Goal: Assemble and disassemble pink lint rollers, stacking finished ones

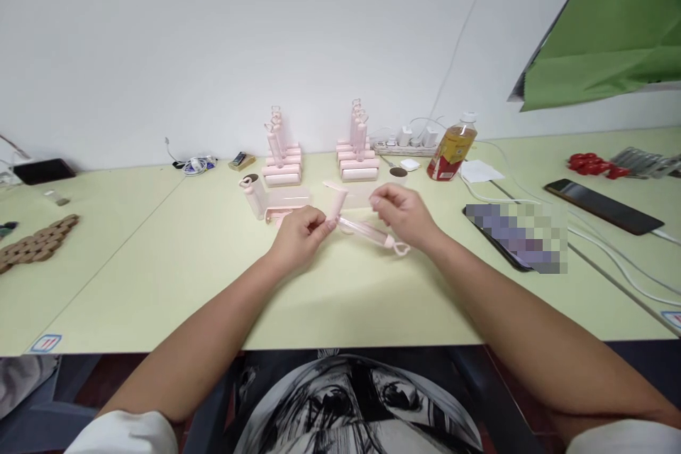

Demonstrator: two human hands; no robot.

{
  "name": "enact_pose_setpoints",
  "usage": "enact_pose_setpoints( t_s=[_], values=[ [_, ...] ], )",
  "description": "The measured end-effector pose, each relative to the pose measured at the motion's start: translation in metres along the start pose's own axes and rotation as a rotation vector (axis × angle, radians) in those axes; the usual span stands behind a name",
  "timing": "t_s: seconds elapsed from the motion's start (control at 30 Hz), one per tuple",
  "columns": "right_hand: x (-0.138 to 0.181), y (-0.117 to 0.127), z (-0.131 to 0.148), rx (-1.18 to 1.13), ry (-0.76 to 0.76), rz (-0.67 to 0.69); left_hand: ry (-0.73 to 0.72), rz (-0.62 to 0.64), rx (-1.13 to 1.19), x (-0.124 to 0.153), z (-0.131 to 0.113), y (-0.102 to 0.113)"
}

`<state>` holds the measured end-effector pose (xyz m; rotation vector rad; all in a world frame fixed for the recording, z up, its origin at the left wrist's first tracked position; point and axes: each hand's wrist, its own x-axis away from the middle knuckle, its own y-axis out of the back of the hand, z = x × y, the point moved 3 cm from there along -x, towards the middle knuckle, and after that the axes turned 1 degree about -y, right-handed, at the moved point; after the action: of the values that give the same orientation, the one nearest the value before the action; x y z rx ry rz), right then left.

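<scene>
My left hand pinches a pale pink T-shaped roller where its head meets the handle. The handle is see-through, ends in a heart-shaped loop and slants down to the right. Just above that loop is my right hand, its thumb and fingers curled together; whatever they may hold is hidden. Behind my left hand lies an open pink case part, beside a standing clear pink handle piece. A faint translucent pink sheet lies behind the roller.
Two rows of similar pink rollers, left and right, stand near the wall. A drink bottle, power strip, phone, another phone and white cables are at right. A brown beaded mat lies far left.
</scene>
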<state>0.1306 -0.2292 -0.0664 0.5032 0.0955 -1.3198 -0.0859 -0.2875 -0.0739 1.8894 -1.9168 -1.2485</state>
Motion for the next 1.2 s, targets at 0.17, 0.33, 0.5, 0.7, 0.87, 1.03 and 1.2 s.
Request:
enact_pose_setpoints(
  t_s=[0.17,0.33,0.5,0.7,0.87,1.03,1.2],
  values=[
    [0.018,-0.024,0.006,0.086,-0.054,0.553,-0.104,0.035,-0.026,0.005,-0.008,-0.004],
    [0.020,-0.025,0.006,-0.020,-0.006,0.689,-0.045,0.113,0.161,0.009,-0.015,-0.008],
    [0.025,-0.028,0.011,-0.070,0.105,0.766,0.090,0.221,0.500,0.006,-0.010,-0.007],
    [0.028,-0.029,0.012,-0.126,0.084,0.747,0.186,0.309,0.701,0.009,-0.009,-0.011],
    [0.028,-0.027,0.014,-0.086,0.099,0.765,0.253,0.367,0.803,0.011,-0.013,-0.013],
    [0.030,-0.027,0.017,-0.090,0.080,0.784,0.263,0.436,0.838,0.012,-0.014,-0.011],
    [0.030,-0.027,0.017,-0.083,0.079,0.792,0.251,0.441,0.825,0.012,-0.016,-0.010]
  ],
)
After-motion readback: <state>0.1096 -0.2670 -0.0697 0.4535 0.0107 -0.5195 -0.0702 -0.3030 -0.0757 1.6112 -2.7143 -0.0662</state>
